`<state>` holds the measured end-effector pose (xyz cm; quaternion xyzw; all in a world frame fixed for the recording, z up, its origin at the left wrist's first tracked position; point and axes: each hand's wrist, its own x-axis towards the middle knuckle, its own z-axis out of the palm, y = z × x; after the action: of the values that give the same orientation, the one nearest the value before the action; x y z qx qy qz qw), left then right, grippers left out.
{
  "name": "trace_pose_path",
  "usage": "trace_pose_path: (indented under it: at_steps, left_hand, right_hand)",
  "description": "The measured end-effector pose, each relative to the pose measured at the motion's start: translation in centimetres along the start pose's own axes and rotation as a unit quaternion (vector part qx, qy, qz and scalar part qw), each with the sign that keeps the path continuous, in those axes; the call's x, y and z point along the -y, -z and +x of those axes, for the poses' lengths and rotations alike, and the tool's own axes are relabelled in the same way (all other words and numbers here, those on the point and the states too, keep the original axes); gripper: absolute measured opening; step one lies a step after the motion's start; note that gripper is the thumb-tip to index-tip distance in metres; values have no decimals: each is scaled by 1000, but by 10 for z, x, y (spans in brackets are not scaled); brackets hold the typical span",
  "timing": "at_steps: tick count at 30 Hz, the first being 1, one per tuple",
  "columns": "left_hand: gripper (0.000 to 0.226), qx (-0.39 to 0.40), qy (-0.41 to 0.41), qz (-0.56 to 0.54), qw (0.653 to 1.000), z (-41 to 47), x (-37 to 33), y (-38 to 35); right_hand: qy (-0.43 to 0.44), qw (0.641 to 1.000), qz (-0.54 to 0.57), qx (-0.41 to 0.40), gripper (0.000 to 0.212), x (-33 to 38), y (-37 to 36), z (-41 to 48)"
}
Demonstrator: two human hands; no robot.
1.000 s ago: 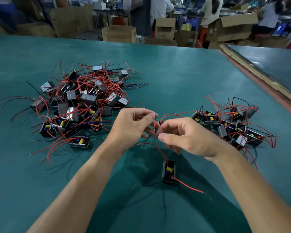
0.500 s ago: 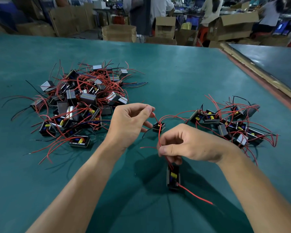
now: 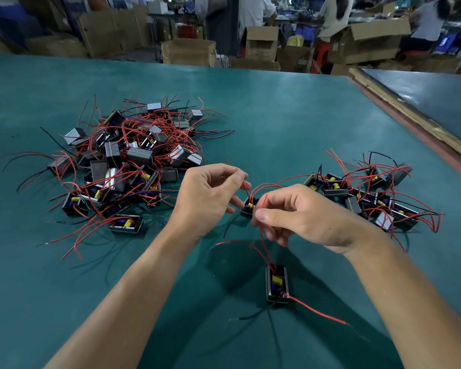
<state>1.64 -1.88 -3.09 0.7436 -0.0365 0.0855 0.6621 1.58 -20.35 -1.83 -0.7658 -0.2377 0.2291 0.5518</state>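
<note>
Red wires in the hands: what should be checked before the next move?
1. Left hand pinches the upper red wire: ok.
2. Right hand pinches the lower red wire: ok.
3. Lower red wire runs down to the near module, which lies on the table: ok.
4. The two pinched wires touch each other: not ok, a gap shows between them.
5. Wire tips stripped bare: cannot tell, too small.
</note>
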Motion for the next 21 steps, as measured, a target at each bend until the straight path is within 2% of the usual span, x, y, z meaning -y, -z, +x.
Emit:
trace_pose_path:
  at_steps: [4, 8, 11, 21]
  left_hand:
    - [12, 26, -3, 25, 999, -1, 0, 0]
    - [7, 36, -6, 26, 999, -2, -1, 0]
    - [5, 39, -3, 27, 999, -1, 0, 1]
    - [2, 51, 3, 29, 998, -1, 1, 1]
  right_hand:
    - [0, 999, 30, -19, 24, 1, 1, 0]
    - [12, 998, 45, -49, 16, 3, 3, 0]
    - [21, 995, 51, -85, 18, 3, 5, 1]
    - [55, 980, 20, -191, 22, -2, 6, 6]
